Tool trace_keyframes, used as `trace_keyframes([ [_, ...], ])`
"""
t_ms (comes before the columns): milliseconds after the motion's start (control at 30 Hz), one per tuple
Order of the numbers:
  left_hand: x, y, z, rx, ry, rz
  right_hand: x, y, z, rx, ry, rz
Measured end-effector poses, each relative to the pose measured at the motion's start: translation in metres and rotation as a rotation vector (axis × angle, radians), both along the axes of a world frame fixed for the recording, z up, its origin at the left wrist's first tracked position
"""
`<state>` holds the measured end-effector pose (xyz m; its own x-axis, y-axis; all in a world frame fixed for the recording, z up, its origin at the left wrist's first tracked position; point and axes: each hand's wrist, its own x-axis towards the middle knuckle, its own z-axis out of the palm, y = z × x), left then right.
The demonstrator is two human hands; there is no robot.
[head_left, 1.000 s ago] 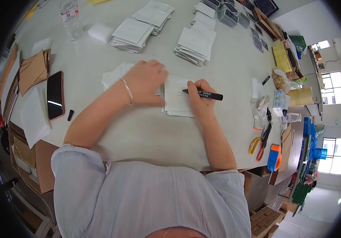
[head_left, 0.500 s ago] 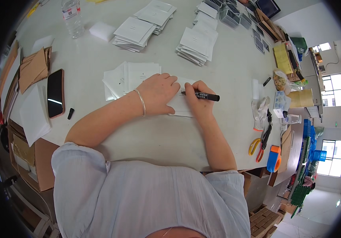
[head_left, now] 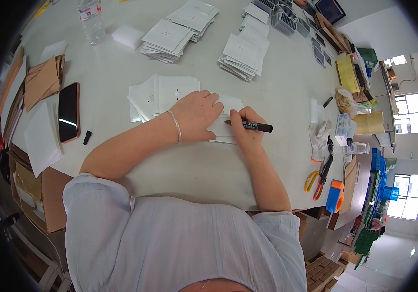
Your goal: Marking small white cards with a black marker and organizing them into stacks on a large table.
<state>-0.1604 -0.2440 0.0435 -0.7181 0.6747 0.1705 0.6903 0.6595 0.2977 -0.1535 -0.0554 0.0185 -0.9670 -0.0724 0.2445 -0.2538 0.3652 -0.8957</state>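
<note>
right hand [head_left: 246,132] pinches one black marker [head_left: 249,126], tip on white card [head_left: 225,127] at table centre | left hand [head_left: 196,116] flat, fingers together, pressing that card | two card stacks [head_left: 172,33] beyond | one phone [head_left: 68,118] left

A black marker [head_left: 250,126] sits in the right hand [head_left: 244,130] over white cards [head_left: 170,95] on a white counter [head_left: 277,87], a silver bangle [head_left: 175,125] rings the left wrist, and a black phone [head_left: 68,118] lies far left.
</note>
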Motion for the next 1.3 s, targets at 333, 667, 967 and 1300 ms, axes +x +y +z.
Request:
trace_keyframes([
  [333, 0.0, 0.0, 0.006, 0.006, -0.167, 0.006, 0.002, 0.002, 0.003, 0.015, 0.002, 0.011],
  [667, -0.024, -0.06, 0.037, -0.307, -0.343, 0.207, -0.009, 0.007, 0.0, -0.207, -0.067, -0.08],
  [967, -0.008, -0.015, 0.015, -0.019, -0.04, 0.042, -0.008, 0.003, 0.002, -0.061, -0.022, -0.076],
  [1300, 0.006, 0.01, -0.006, 0.044, -0.069, -0.017, -0.006, 0.006, -0.004, 0.002, 0.041, -0.07],
])
